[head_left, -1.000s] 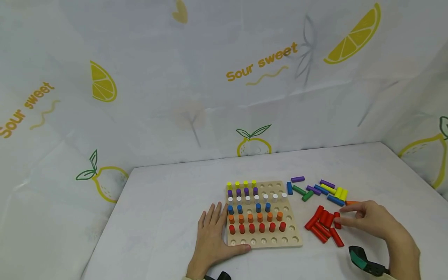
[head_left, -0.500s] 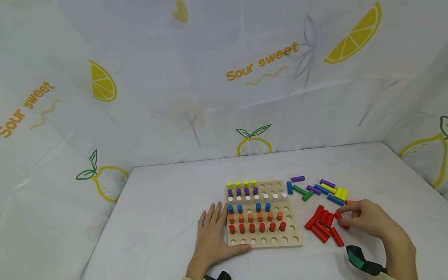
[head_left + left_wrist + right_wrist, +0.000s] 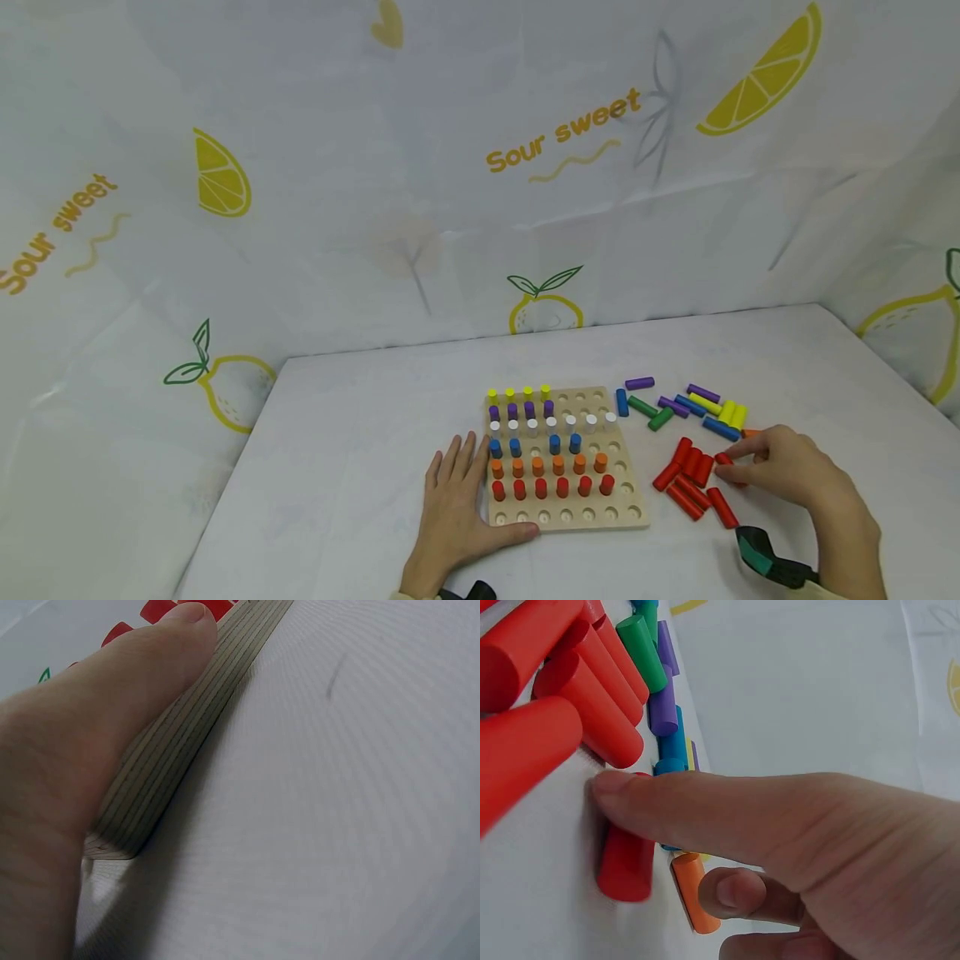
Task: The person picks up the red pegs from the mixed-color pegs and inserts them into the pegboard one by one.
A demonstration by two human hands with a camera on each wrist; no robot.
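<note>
My left hand (image 3: pixel 452 510) lies with straight fingers along the left side of a wooden pegboard (image 3: pixel 633 514), its thumb reaching over the near corner. In the left wrist view that thumb (image 3: pixel 120 690) rests against the layered edge of the board. At the right, my right hand (image 3: pixel 791 468) pinches a red peg (image 3: pixel 626 870) between thumb and index finger, low at the table. Part of this peg is covered by the thumb in the right wrist view. Several loose red pegs (image 3: pixel 686 498) lie just left of it.
Rows of yellow, purple, white, blue, orange and red pegs (image 3: pixel 562 487) stand in the board among bare holes. Farther back on the white table (image 3: pixel 337 467) lie loose purple, blue, green and yellow pegs (image 3: pixel 727 411). An orange peg (image 3: pixel 695 892) lies behind the right hand.
The right hand has shifted slightly left, and the red peg at its fingertips has turned from nearly lengthwise to slanted. The left hand and board have stayed in place.
</note>
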